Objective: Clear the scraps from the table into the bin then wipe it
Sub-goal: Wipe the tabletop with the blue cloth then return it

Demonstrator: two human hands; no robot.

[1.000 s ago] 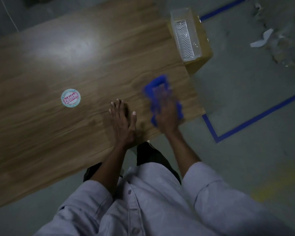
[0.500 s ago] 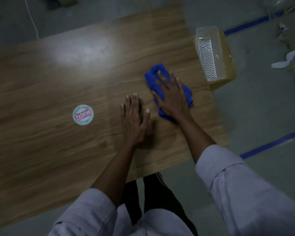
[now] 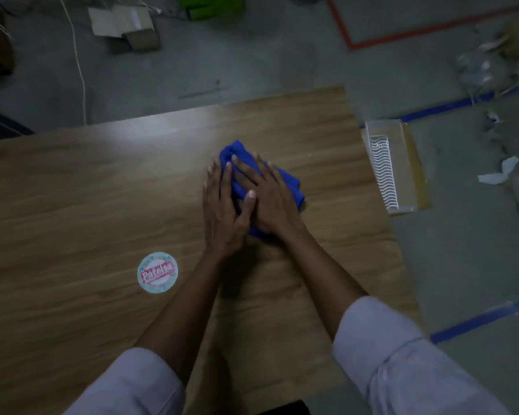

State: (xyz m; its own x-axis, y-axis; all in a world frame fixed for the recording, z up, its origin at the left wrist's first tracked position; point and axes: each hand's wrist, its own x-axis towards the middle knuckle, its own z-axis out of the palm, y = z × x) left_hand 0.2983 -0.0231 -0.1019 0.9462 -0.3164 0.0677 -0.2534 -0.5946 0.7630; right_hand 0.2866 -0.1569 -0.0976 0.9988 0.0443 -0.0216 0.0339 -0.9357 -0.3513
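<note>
Though blurry, sticker (image 3: pixel 157 272) on table (image 3: pixel 72 205): "Pat…"

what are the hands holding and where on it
Nothing gripped: right hand presses flat on top of the blue cloth, left hand flat at its left edge.

- One view for you: the head cam, up over the near edge of the worktop (image 3: pixel 72 205), facing forward and steeply down.
- It's in close, your sleeves (image 3: pixel 402 354) fill the bottom corners.
- Wide lens, so you also catch floor (image 3: pixel 282 70) beyond the far edge and off to the right.
</note>
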